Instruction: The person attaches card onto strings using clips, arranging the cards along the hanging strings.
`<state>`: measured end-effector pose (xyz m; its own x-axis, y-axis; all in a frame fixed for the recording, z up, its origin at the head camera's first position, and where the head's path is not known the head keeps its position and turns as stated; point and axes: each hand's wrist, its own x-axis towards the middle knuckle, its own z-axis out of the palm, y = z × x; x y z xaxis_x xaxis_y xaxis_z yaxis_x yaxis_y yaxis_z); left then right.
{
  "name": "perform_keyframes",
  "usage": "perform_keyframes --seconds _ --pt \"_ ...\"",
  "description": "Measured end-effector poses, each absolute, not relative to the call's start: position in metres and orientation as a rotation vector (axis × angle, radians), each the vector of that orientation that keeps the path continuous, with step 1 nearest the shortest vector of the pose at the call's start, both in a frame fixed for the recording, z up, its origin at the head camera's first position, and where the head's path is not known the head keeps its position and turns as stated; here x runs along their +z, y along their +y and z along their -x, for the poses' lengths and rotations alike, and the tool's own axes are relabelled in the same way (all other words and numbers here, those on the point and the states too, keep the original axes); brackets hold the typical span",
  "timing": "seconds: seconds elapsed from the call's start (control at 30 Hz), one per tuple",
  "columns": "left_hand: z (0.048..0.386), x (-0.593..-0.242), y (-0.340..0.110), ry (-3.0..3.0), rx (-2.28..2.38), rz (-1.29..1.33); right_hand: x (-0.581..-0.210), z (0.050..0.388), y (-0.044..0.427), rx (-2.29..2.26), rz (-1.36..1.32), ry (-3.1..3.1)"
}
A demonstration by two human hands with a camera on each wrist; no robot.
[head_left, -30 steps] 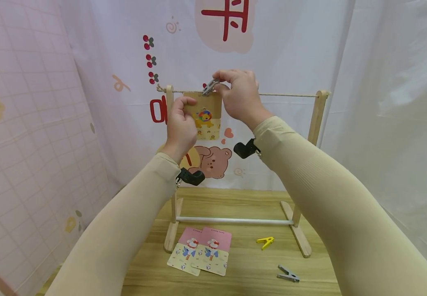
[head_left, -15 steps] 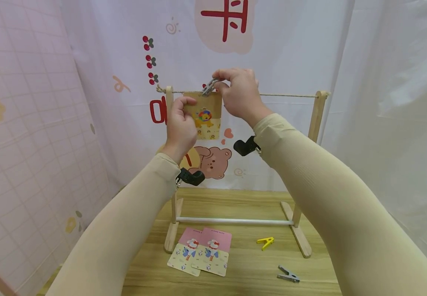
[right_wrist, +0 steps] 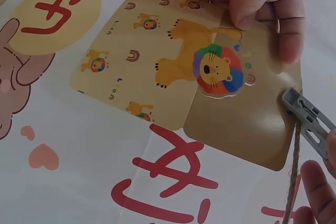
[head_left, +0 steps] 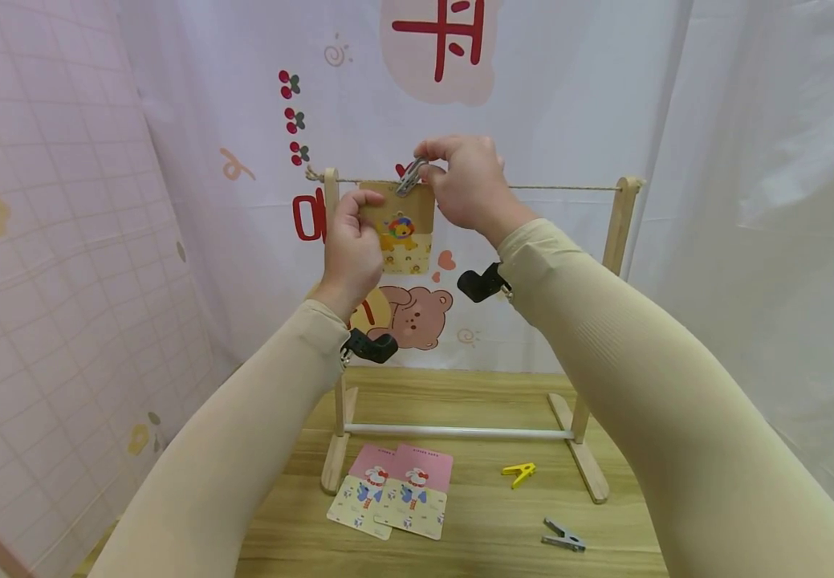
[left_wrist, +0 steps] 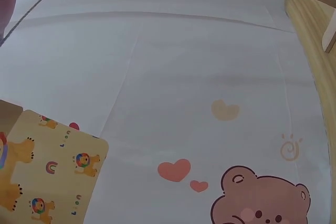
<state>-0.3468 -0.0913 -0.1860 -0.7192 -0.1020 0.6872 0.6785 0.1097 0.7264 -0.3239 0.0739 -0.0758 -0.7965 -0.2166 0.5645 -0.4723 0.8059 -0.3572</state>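
Observation:
A brown and cream lion-print card (head_left: pixel 411 255) with rounded corners hangs at the left part of the rope (head_left: pixel 561 188). My left hand (head_left: pixel 353 253) holds it by the left edge, thumb on its front in the right wrist view. My right hand (head_left: pixel 469 183) pinches the handle end of a grey clothespin (head_left: pixel 409 178). In the right wrist view the clothespin's tip (right_wrist: pixel 290 98) lies over the card's top edge, beside the rope. Only the card's lower part (left_wrist: pixel 63 166) shows in the left wrist view.
The rope runs between wooden posts (head_left: pixel 617 233) of a stand with a white bottom bar (head_left: pixel 460 432). Two overlapping pink and cream rabbit cards (head_left: pixel 417 502), a yellow clothespin (head_left: pixel 519 474) and another grey clothespin (head_left: pixel 563 536) lie on the wooden table (head_left: pixel 489 514).
The grey clothespin has shifted slightly down over the card's top edge, and the card has sunk a little. Both hands keep their holds; the things on the table have not moved.

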Motion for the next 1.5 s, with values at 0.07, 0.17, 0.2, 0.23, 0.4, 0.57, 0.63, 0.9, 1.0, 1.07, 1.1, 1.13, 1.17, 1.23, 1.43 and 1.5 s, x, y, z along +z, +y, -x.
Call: perform_keyframes --seconds 0.07,0.17,0.2,0.23,0.4,0.57,0.63,0.9,1.0,1.07,1.1,1.13,1.17,1.23,1.43,1.5 --pt "0.346 -0.186 -0.092 -1.799 -1.667 0.571 -0.076 0.324 0.074 0.657 -0.520 -2.482" --pt "0.346 -0.187 -0.093 -1.809 -1.660 0.580 -0.078 0.324 0.074 0.634 -0.533 -2.485" --pt "0.346 -0.188 -0.093 -1.813 -1.658 0.581 -0.079 0.324 0.074 0.628 -0.534 -2.488" --pt "0.345 -0.188 -0.093 -1.815 -1.658 0.583 -0.080 0.325 0.074 0.628 -0.538 -2.487" --pt "0.344 -0.188 -0.094 -1.814 -1.670 0.595 -0.084 0.326 0.074 0.639 -0.550 -2.478" --pt "0.343 -0.188 -0.094 -1.812 -1.673 0.593 -0.084 0.327 0.073 0.657 -0.550 -2.462" --pt "0.344 -0.188 -0.093 -1.810 -1.684 0.588 -0.084 0.326 0.071 0.671 -0.546 -2.458" --pt "0.344 -0.188 -0.092 -1.784 -1.709 0.596 -0.085 0.325 0.063 0.702 -0.493 -2.458" --pt "0.343 -0.189 -0.091 -1.775 -1.715 0.602 -0.086 0.325 0.063 0.702 -0.481 -2.457" --pt "0.343 -0.189 -0.091 -1.772 -1.718 0.602 -0.087 0.326 0.064 0.692 -0.484 -2.454" --pt "0.343 -0.189 -0.090 -1.772 -1.718 0.603 -0.088 0.326 0.065 0.676 -0.487 -2.453" --pt "0.342 -0.189 -0.090 -1.773 -1.719 0.602 -0.089 0.326 0.066 0.658 -0.493 -2.450" --pt "0.342 -0.189 -0.090 -1.776 -1.718 0.600 -0.090 0.326 0.067 0.638 -0.500 -2.447" --pt "0.342 -0.190 -0.090 -1.786 -1.713 0.597 -0.093 0.326 0.070 0.597 -0.520 -2.431" --pt "0.340 -0.192 -0.090 -1.811 -1.700 0.588 -0.106 0.325 0.083 0.572 -0.607 -2.308" --pt "0.339 -0.193 -0.090 -1.821 -1.694 0.582 -0.111 0.324 0.089 0.585 -0.626 -2.268"
